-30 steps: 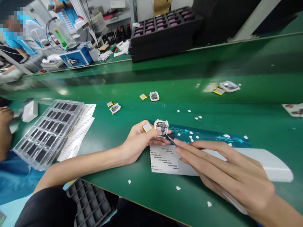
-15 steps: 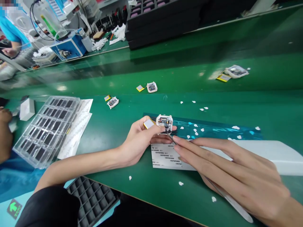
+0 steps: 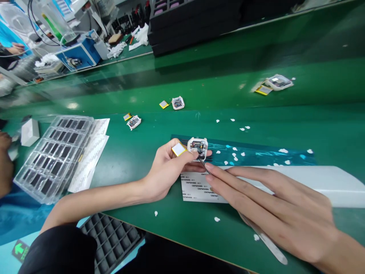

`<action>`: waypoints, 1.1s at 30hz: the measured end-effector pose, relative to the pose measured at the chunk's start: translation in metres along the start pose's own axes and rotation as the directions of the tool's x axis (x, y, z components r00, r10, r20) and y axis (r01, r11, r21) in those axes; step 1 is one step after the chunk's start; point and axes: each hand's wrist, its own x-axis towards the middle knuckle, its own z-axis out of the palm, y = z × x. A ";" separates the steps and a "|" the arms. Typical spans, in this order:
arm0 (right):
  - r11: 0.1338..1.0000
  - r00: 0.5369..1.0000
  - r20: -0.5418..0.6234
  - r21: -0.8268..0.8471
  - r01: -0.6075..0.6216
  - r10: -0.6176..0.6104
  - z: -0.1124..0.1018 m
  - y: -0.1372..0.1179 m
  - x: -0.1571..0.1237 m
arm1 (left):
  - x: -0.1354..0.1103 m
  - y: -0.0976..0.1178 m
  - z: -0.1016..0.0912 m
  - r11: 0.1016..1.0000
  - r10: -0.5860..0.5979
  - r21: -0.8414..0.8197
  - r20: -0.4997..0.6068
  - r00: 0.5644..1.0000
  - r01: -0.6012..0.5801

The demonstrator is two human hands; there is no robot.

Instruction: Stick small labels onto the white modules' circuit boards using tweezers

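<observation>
The left hand (image 3: 168,167) pinches a small white device housing (image 3: 197,146) with an exposed circuit board inside, holding it just above the green table (image 3: 199,95); a flat silver battery cell with yellow edging (image 3: 178,149) rests against the thumb, just beside the housing. The right hand (image 3: 273,205) is closed on a pair of metal tweezers (image 3: 256,232), fingers stretched long over them, and the tweezers' dark tip touches the lower edge of the housing. Under both hands lies a white label sheet with rows of small print (image 3: 196,188), and beside it a blue strip of film (image 3: 256,154) dotted with white scraps. Farther back on the table sit two more open housings with their batteries (image 3: 134,121) (image 3: 178,102), and a third (image 3: 278,82) lies well apart to the right. To the left stands a clear plastic tray of dark square parts (image 3: 54,156) on printed paper sheets (image 3: 94,152), with a small white box (image 3: 30,131) near it. Another person's hand (image 3: 4,163) shows at the left edge. Black foam trays (image 3: 196,23) are stacked at the far side.
</observation>
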 end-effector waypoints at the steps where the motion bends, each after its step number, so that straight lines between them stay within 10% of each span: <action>1: 0.999 0.999 -0.003 -0.021 0.039 -0.039 0.000 0.001 0.001 | 0.000 0.000 0.000 1.000 0.008 0.002 -0.005 1.000 -0.008; 33: 0.990 0.985 -0.105 -0.017 0.137 -0.138 0.000 0.009 0.024 | 0.005 -0.002 -0.006 0.955 0.235 0.163 0.082 0.969 -0.246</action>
